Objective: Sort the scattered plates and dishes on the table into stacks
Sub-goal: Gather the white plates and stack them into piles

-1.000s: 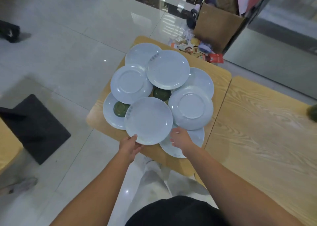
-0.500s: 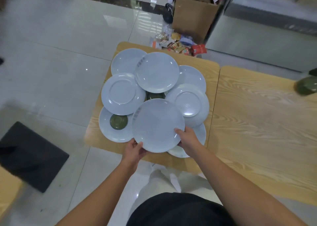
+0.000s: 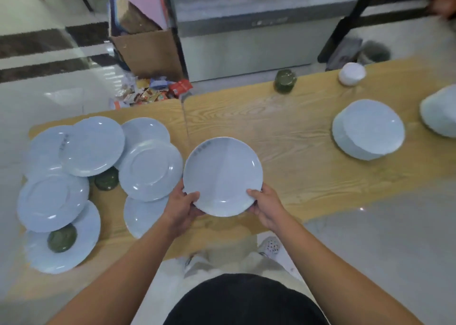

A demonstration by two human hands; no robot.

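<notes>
Pale-blue glaze dominates the view as a round pale-blue dinner plate [image 3: 222, 176] is held over the light wooden worktop [image 3: 296, 152], the left hand [image 3: 181, 207] and the right hand [image 3: 265, 207] each clamped on its near rim, thumbs on top and fingers curled beneath. To the left lies the scattered heap of matching blue plates [image 3: 150, 170], overlapping, with small dark-green dishes [image 3: 106, 178] tucked among them. Well apart to the right stands a tidy stack of blue plates [image 3: 367, 129] (a second pile [image 3: 441, 112] shows at the frame's edge, partly cut off). The step in hand appears to be the carry from heap to stack. The next move likely calls for swinging the plate rightward, keeping it level, centring it over the stack and setting it down squarely so the rims nest without sliding.
</notes>
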